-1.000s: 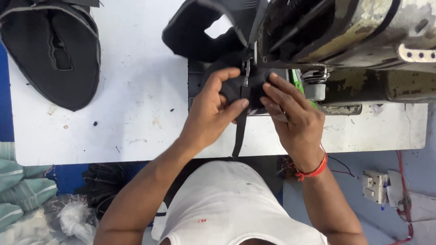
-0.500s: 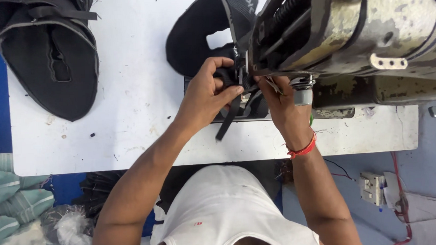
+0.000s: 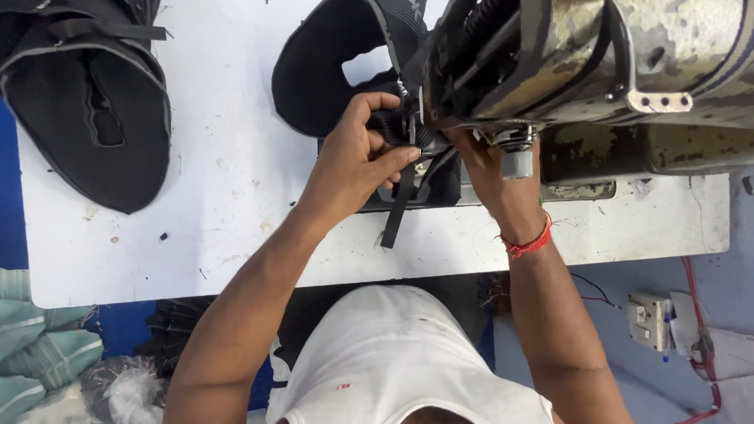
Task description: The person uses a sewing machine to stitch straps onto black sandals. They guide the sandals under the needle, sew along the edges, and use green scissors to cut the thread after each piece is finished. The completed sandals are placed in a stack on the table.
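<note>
Two hands: we are working both at the needle end of a worn sewing machine, which is sitting on a white table.
Left hand: we are pinching the black shoe piece with thumb and fingertips pressed together, just beside the needle.
Right hand: we are reaching under the machine head; its fingers are mostly hidden, so we cannot tell whether they are spread or gripping. A red thread band is circling the wrist.
Where the piece is lying: it is curving up from under the machine head, and a narrow black strap is hanging from it toward the table's front edge.
How it is handling: we are judging it light, soft and floppy, likely padded, not fragile and not slippery.
Where to hold: we are judging a flat pinch on both sides close to the seam best, fingers clear of the needle.
Also lying nearby: another black shoe piece at the table's far left, well apart.
</note>
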